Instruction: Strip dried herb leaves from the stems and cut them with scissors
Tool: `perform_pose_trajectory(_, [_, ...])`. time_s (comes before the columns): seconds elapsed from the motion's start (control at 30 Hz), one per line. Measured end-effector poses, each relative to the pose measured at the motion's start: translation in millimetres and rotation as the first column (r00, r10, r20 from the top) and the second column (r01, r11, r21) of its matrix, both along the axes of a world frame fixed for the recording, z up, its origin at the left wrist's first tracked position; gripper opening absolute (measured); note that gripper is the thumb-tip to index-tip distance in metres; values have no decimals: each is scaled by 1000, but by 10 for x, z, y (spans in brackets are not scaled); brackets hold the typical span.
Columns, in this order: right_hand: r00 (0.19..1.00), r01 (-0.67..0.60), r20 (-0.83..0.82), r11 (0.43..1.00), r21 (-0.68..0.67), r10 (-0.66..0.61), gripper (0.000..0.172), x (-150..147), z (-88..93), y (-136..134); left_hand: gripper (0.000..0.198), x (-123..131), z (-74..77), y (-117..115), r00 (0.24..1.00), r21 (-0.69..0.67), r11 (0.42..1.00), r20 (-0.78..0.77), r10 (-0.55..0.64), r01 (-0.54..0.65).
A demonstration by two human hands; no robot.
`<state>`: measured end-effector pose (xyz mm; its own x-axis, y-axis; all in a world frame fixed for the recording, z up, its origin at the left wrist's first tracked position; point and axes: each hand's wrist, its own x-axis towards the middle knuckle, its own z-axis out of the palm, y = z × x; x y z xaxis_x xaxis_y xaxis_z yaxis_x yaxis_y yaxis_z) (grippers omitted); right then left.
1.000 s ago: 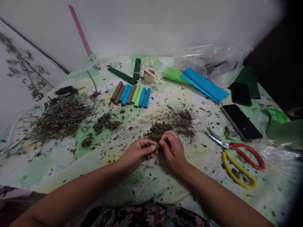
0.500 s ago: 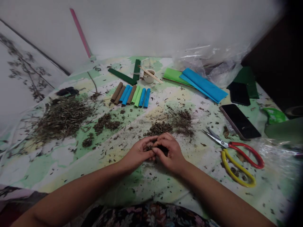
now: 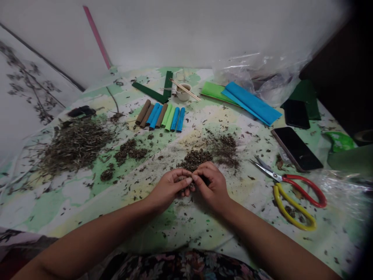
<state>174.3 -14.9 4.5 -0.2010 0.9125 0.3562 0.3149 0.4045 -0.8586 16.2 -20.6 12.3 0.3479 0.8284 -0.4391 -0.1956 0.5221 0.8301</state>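
Observation:
My left hand (image 3: 170, 187) and my right hand (image 3: 211, 183) meet fingertip to fingertip just above the table, both curled closed around a small dark clump of dried herb. What lies inside the fingers is mostly hidden. A heap of crumbled dried herb (image 3: 196, 158) sits right behind the hands. Further back lies a row of several rolled paper tubes (image 3: 161, 115) in brown, blue and green.
A big pile of dried stalks (image 3: 74, 143) lies at the left. Red and yellow scissors (image 3: 291, 190) and a dark phone (image 3: 295, 148) lie at the right. Blue and green paper sheets (image 3: 247, 101), a small cup with sticks (image 3: 183, 92) and a plastic bag (image 3: 266, 76) sit at the back.
The hands stay in the same spot near the herb heap. The fingers have shifted a little, closing together and working the clump between them.

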Motion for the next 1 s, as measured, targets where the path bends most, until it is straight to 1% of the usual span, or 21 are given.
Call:
perform_pose_trajectory(0.2, [997,15,79,998,60,-19,10,5,27,-22,26,4,-3,-8,1000,-31,999,-10,15,-16])
perform_pose_trajectory(0.37, [997,58,44,998,35,-60,13,27,31,3,24,10,3,-7,998,-60,997,21,57,-56])
perform_pose_trajectory(0.6, [998,59,26,998,9,-59,20,38,4,23,26,15,24,5,996,-95,993,32,80,-77])
perform_pose_trajectory(0.7, [999,35,23,999,28,-36,13,32,14,14,26,19,18,4,995,-84,993,47,93,-89])
perform_pose_trajectory(0.77, [1000,-4,25,999,47,3,11,25,22,4,26,19,9,1,994,-76,993,55,98,-94])
perform_pose_trajectory(0.87, [999,-34,26,998,61,33,4,15,26,-5,24,14,1,-1,995,-72,995,57,77,-73])
perform_pose_trajectory(1.0, [999,-31,41,998,51,29,10,11,19,3,21,8,8,1,996,-70,996,64,60,-56])
